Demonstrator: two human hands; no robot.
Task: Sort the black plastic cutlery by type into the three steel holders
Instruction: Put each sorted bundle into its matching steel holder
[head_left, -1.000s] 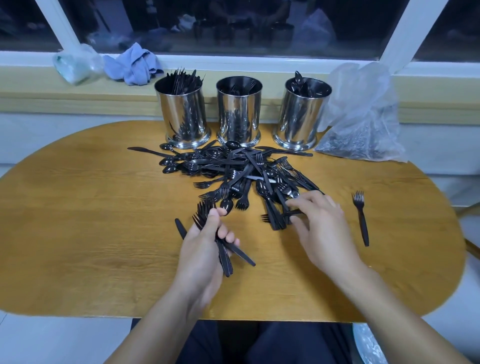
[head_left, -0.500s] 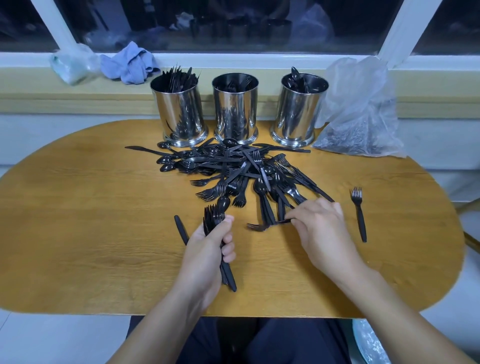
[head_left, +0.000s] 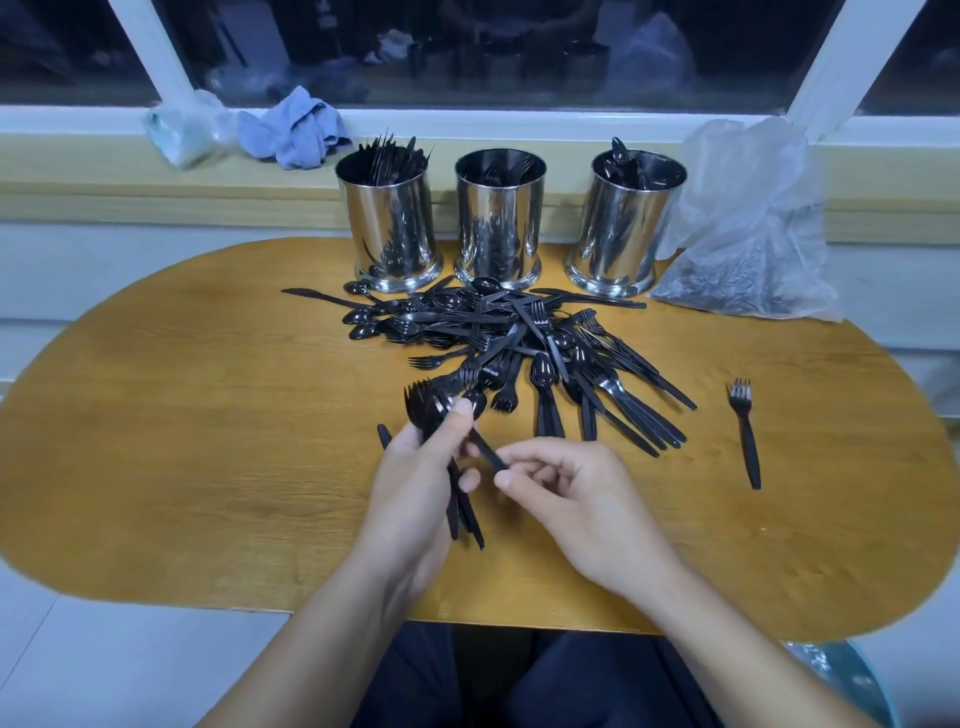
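Since the previous moment, the right hand (head_left: 582, 512) has left the pile and come in beside the left hand (head_left: 415, 488), pinching the handle end of a single black plastic fork (head_left: 485, 447). Left fingers are closed around a bundle of black plastic forks (head_left: 431, 410). Beyond both hands lies the loose heap of black cutlery (head_left: 498, 338) on the oval wooden surface (head_left: 182, 415), with three shiny steel cylindrical holders (head_left: 500, 223) farther back.
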